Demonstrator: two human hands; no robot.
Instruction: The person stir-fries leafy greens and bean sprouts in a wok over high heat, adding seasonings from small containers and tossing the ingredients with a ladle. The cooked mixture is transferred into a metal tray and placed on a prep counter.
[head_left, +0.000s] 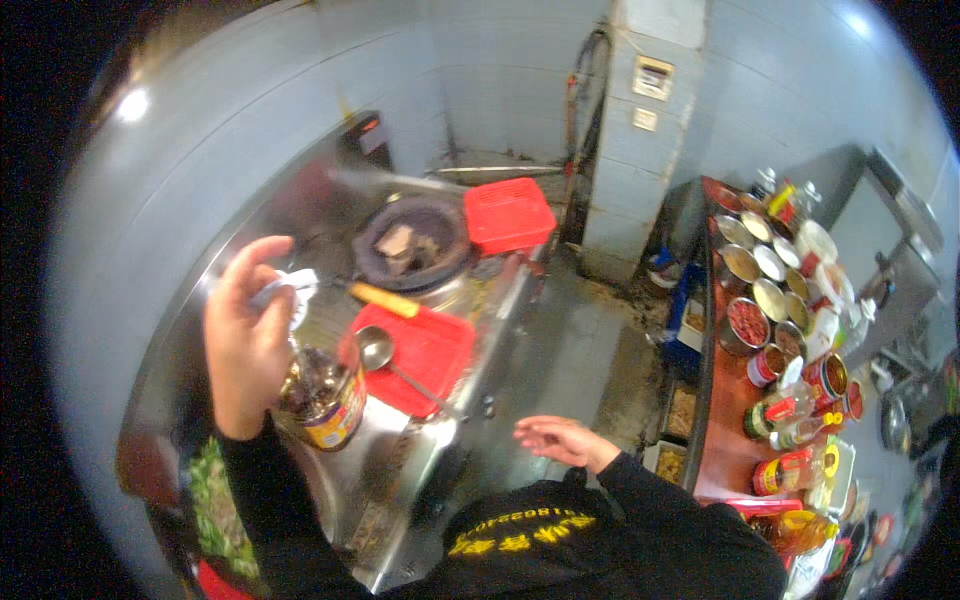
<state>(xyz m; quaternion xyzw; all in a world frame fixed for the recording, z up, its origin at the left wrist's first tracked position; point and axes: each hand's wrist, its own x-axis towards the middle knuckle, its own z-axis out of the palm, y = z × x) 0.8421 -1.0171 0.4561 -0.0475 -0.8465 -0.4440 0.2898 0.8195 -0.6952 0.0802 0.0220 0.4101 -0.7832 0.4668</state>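
Note:
My left hand (251, 330) is raised over the steel counter, its fingers and thumb closed on a crumpled white piece of plastic or paper (300, 289). Just below and beside it stands a large clear jar (330, 405) with a colourful label and dark contents. To the jar's right, a metal ladle (376, 347) lies on a red plastic tray (427, 352), near a yellow handle (384, 298). My right hand (555, 440) hangs over the floor, fingers apart, holding nothing.
A dark round pan (367, 259) sits on the counter beside a red plastic basket (510, 214). Leafy greens (214, 502) are at lower left. On the right, a red-brown table (724, 435) carries several bowls, jars and bottles. A blue crate (679, 315) stands by it.

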